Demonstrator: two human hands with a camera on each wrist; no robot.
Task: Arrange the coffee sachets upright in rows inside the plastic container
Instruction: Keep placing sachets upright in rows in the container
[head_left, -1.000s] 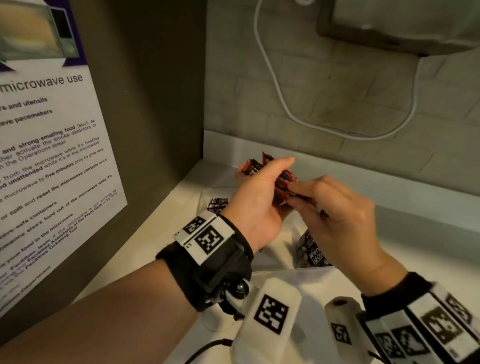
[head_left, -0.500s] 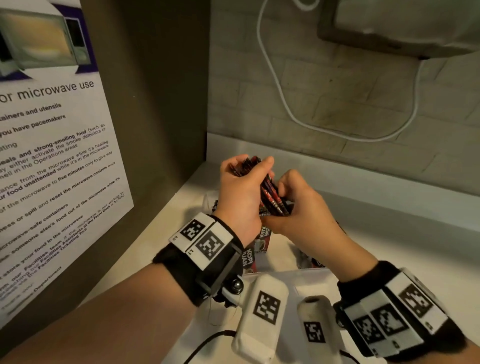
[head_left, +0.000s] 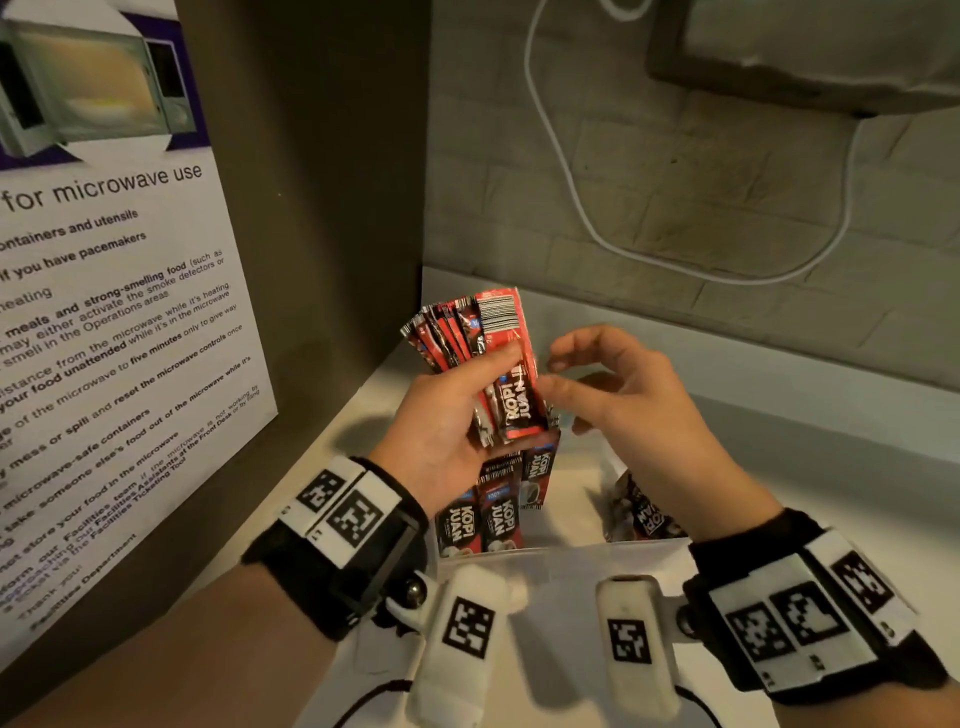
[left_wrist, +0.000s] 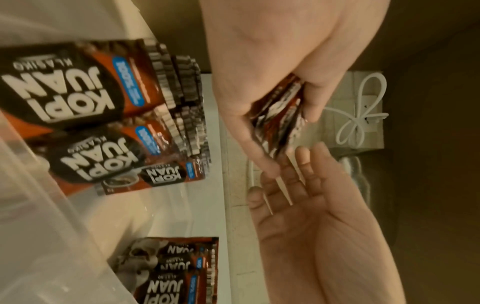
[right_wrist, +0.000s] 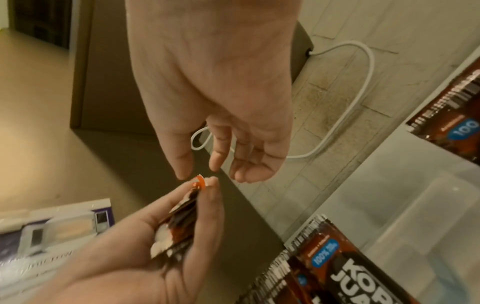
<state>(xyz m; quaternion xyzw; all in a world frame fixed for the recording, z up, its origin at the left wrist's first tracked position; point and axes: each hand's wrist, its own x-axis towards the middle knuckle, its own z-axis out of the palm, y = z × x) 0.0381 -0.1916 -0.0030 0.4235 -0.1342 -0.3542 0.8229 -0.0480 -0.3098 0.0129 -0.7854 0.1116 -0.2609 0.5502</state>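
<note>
My left hand grips a fanned stack of red and black coffee sachets above the clear plastic container. My right hand hovers just right of the stack with fingers relaxed, holding nothing. Several sachets stand upright in rows at the container's left side, and a smaller group leans at its right. In the left wrist view the held stack shows edge-on between my left hand's thumb and fingers, near the right hand. The right wrist view shows my right hand empty above the stack.
A brown cabinet side with a microwave notice stands close on the left. A white cable loops over the tiled wall behind, below an appliance. The white counter extends to the right.
My right hand has let go of the stack and drawn slightly right. The left hand has turned the stack so it fans out with a barcode side showing.
</note>
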